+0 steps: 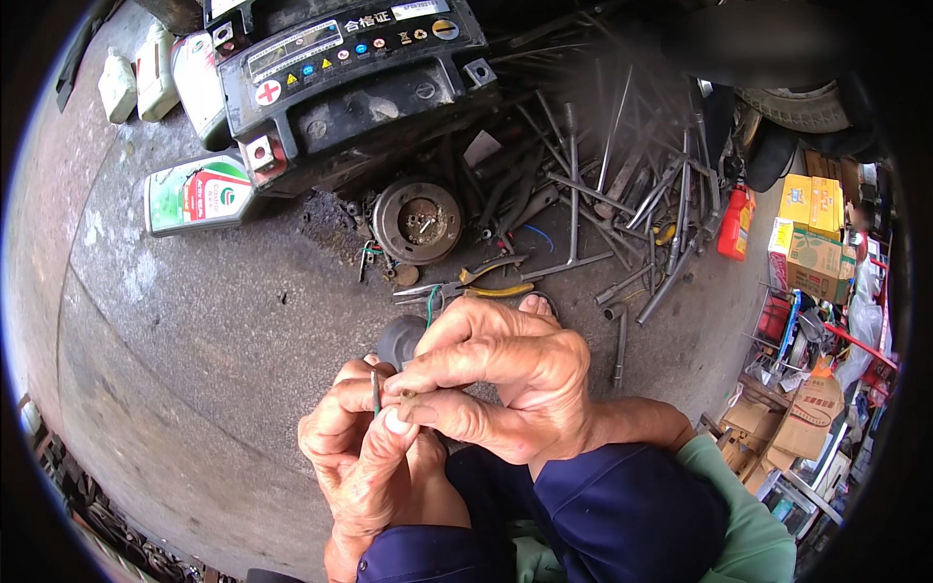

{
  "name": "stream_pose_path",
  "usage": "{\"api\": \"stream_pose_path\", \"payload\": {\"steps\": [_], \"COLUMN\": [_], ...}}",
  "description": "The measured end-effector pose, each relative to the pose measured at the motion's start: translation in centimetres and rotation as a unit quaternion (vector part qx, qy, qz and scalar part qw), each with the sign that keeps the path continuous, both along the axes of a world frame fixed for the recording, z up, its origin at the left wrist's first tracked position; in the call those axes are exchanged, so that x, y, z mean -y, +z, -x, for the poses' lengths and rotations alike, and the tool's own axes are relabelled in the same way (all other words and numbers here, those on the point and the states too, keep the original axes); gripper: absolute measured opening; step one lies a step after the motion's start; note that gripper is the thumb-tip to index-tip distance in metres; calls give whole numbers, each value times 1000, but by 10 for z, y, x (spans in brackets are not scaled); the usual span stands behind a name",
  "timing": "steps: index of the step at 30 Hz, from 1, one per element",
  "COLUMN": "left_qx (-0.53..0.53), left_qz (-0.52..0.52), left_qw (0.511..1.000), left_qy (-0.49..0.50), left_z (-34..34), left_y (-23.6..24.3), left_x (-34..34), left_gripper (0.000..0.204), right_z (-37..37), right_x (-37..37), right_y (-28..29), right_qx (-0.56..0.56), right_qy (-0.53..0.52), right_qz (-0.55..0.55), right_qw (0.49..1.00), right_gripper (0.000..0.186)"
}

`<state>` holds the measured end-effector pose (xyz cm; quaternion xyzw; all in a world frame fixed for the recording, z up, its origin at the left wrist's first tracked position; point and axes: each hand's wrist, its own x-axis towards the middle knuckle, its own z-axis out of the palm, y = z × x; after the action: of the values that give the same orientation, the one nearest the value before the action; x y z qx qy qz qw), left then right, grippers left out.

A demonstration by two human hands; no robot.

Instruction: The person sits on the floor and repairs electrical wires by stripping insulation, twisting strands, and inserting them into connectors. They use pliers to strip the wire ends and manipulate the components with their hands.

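My left hand point(355, 442) and my right hand point(505, 374) meet above my knees, fingertips nearly touching. Between the thumb and fingers of the left is a thin, dark metal strip point(376, 391), upright, with a bit of green at its lower end. My right hand pinches a tiny brass-coloured piece point(407, 395) beside it; fingers cover most of it, and I cannot tell whether the two pieces join. Just beyond the hands, pliers with yellow-and-black handles point(498, 291) lie on the ground near a green wire point(431, 303).
A large black battery point(389, 121) stands at the far left beside an oil bottle point(199, 192). A round metal dish point(389, 225) holds small parts. Wrenches and rods point(573, 185) are heaped beyond, near a red bottle point(736, 225). Cardboard boxes point(810, 418) crowd the right.
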<state>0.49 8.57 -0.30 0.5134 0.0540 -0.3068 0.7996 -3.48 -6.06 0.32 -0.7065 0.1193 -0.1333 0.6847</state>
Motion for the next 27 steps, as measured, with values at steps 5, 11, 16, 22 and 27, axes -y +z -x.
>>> {"api": "stream_pose_path", "payload": {"steps": [5, 11, 16, 22, 27], "left_qx": [32, 52, 30, 45, 90], "left_qz": [14, -6, -4, 8, 5], "left_qw": [999, 998, 999, 999, 995], "left_qy": [21, 20, 37, -19, -29], "left_z": [1, 0, 2, 3, 1], "left_y": [-1, 1, 1, -1, -6], "left_x": [5, 4, 4, -5, -7], "left_gripper": [13, 14, 16, 16, 18], "right_z": [-1, -2, -1, 1, 2], "right_x": [1, 1, -5, -4, -2], "right_y": [3, 3, 0, 0, 3], "right_qx": [9, 17, 6, -15, -16], "right_qy": [7, 15, 8, 31, 39], "right_qz": [-26, -4, -47, -92, -86], "right_qw": [1000, 1000, 999, 995, 995], "right_gripper": [18, 18, 15, 17, 19]}}
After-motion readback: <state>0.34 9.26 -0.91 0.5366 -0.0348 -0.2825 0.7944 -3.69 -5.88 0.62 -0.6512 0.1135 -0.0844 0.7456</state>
